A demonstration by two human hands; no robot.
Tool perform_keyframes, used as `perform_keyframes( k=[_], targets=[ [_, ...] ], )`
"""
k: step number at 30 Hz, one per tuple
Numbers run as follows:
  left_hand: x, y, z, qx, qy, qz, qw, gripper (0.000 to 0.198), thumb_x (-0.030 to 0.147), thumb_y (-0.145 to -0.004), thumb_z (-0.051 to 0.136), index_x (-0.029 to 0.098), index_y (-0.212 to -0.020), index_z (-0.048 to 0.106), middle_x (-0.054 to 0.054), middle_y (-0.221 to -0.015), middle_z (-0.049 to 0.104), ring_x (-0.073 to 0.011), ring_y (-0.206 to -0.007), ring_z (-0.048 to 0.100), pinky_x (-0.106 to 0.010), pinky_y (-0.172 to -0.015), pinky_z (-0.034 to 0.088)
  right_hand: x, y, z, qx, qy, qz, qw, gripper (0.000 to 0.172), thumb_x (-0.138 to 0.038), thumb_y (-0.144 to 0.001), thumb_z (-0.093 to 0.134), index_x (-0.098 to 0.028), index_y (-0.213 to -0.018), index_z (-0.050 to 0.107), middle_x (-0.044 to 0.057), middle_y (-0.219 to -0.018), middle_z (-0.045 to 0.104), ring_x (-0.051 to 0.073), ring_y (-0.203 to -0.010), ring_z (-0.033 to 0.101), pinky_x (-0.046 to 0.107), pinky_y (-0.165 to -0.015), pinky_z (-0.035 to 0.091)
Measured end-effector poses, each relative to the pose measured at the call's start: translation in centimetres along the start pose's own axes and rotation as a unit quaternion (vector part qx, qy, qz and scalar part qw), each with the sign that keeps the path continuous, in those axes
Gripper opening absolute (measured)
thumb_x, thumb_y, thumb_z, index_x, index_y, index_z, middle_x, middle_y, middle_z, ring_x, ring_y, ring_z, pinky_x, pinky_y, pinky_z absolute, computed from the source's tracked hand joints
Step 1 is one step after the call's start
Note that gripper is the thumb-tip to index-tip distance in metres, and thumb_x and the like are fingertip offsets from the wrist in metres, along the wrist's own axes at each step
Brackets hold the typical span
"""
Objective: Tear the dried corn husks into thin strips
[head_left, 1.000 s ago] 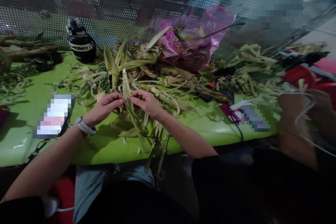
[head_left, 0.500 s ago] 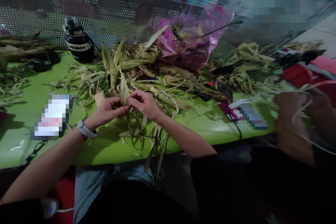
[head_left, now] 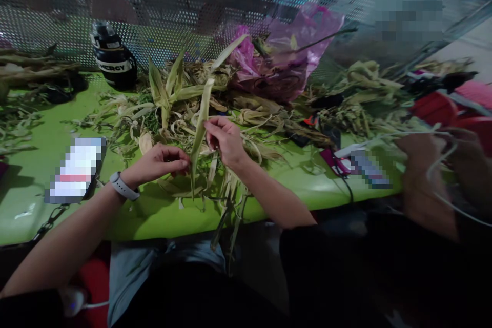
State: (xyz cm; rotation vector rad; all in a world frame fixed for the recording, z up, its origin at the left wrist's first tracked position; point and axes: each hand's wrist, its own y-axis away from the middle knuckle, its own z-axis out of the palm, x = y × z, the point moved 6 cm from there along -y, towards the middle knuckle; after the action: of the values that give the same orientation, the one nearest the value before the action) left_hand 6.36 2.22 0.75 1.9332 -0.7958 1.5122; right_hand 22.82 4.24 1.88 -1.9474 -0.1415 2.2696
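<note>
A long, pale green corn husk [head_left: 202, 123] stands nearly upright in front of me, its tip leaning a little to the right. My right hand [head_left: 227, 141] pinches it by the edge at mid-length, thumb and forefinger together. Lower down, the fingers of my left hand [head_left: 165, 160] are closed in a pinch at the husk's left edge; what exactly lies between the fingertips is hard to see. Behind the hands spreads a tangled heap of dried husks and shreds [head_left: 179, 130], with a split husk [head_left: 165, 92] sticking up from it.
The green table [head_left: 154, 220] carries a phone [head_left: 77, 169] at left, a dark bottle [head_left: 115, 59], a pink plastic bag [head_left: 284, 72] and another phone [head_left: 371, 169] at right. A perforated metal panel [head_left: 172, 0] stands behind. A co-worker's hands [head_left: 426, 159] are blurred at right.
My right hand has moved right and slightly up, drawing apart from the left. The husk has swung right and now shows as a longer strip between them.
</note>
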Motion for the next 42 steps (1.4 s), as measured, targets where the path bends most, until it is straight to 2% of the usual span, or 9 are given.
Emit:
perform_keyframes(
  k=[7,15,20,22,24,28,35,40,42],
  targets=[
    [0.1,0.0,-0.1,0.017,0.012,-0.003,1.000,0.025,0.035,-0.080,0.068,0.013,-0.090,0.069,-0.005,-0.077,0.070,-0.0111,-0.063,0.061,-0.023,-0.059,0.050,-1.2,-3.5,-5.4,0.156,-0.017,-0.027,0.987,0.028,-0.043,-0.073,0.065,-0.022,-0.072,0.048,-0.009,-0.051,0.043,0.004,-0.039,0.036,0.020,-0.036,0.025],
    [0.0,0.4,-2.8,0.188,0.113,0.026,0.975,0.018,0.031,-0.074,0.071,0.014,-0.081,0.068,-0.002,-0.064,0.064,-0.0097,-0.054,0.056,-0.020,-0.051,0.045,-0.2,-5.4,-8.7,0.186,-0.066,-0.036,0.980,0.025,-0.043,-0.075,0.062,-0.022,-0.078,0.049,-0.005,-0.065,0.054,0.007,-0.049,0.048,0.021,-0.043,0.035],
    [0.4,0.4,-3.5,0.231,0.043,0.040,0.971,0.023,0.035,-0.078,0.067,0.015,-0.090,0.068,-0.003,-0.073,0.065,-0.0112,-0.063,0.058,-0.022,-0.058,0.047,1.0,-6.8,-10.8,0.203,-0.084,-0.035,0.975,0.024,-0.042,-0.075,0.062,-0.022,-0.076,0.049,-0.005,-0.066,0.056,0.008,-0.052,0.051,0.021,-0.044,0.039],
    [0.9,0.3,-3.1,0.209,-0.042,0.057,0.975,0.030,0.039,-0.079,0.066,0.016,-0.097,0.068,-0.006,-0.089,0.068,-0.0144,-0.075,0.062,-0.024,-0.066,0.049,1.4,-7.1,-11.3,0.212,-0.094,-0.028,0.972,0.022,-0.040,-0.075,0.062,-0.022,-0.076,0.049,-0.005,-0.066,0.056,0.007,-0.051,0.051,0.020,-0.043,0.039],
    [1.2,0.0,-2.1,0.146,-0.137,0.078,0.977,0.036,0.042,-0.077,0.068,0.017,-0.104,0.068,-0.008,-0.102,0.068,-0.0177,-0.087,0.063,-0.027,-0.075,0.050,1.6,-7.2,-11.6,0.223,-0.113,-0.022,0.968,0.020,-0.037,-0.074,0.063,-0.022,-0.076,0.051,-0.005,-0.066,0.058,0.007,-0.051,0.052,0.019,-0.043,0.039],
    [0.5,-0.4,0.1,0.040,-0.296,0.099,0.949,0.034,0.044,-0.080,0.065,0.017,-0.100,0.070,-0.007,-0.095,0.070,-0.0186,-0.083,0.063,-0.029,-0.076,0.047,1.1,-6.8,-11.7,0.251,-0.149,-0.038,0.956,0.018,-0.035,-0.076,0.063,-0.021,-0.079,0.051,-0.004,-0.071,0.062,0.007,-0.058,0.058,0.018,-0.047,0.044],
    [-0.5,-0.6,0.5,0.022,-0.339,0.112,0.934,0.026,0.040,-0.085,0.058,0.021,-0.096,0.072,-0.006,-0.094,0.070,-0.0169,-0.081,0.063,-0.026,-0.075,0.045,-0.4,-6.3,-13.9,0.316,-0.195,-0.088,0.924,0.010,-0.029,-0.082,0.058,-0.021,-0.080,0.053,-0.003,-0.079,0.063,0.006,-0.069,0.063,0.017,-0.054,0.048],
    [-0.5,-0.5,0.9,0.005,-0.361,0.113,0.926,0.024,0.036,-0.087,0.056,0.020,-0.097,0.071,-0.007,-0.096,0.071,-0.0176,-0.082,0.064,-0.027,-0.075,0.045,-1.5,-6.6,-15.9,0.281,-0.165,-0.131,0.936,0.016,-0.034,-0.080,0.061,-0.023,-0.075,0.051,-0.003,-0.073,0.062,0.010,-0.079,0.064,0.020,-0.056,0.047],
    [-0.6,-0.5,1.2,-0.006,-0.383,0.106,0.918,0.024,0.034,-0.087,0.056,0.019,-0.097,0.071,-0.007,-0.097,0.071,-0.0180,-0.082,0.064,-0.026,-0.073,0.044,-2.1,-6.4,-15.6,0.244,-0.153,-0.152,0.945,0.016,-0.034,-0.081,0.060,-0.026,-0.072,0.050,-0.003,-0.068,0.061,0.009,-0.082,0.063,0.018,-0.060,0.046]
  ],
)
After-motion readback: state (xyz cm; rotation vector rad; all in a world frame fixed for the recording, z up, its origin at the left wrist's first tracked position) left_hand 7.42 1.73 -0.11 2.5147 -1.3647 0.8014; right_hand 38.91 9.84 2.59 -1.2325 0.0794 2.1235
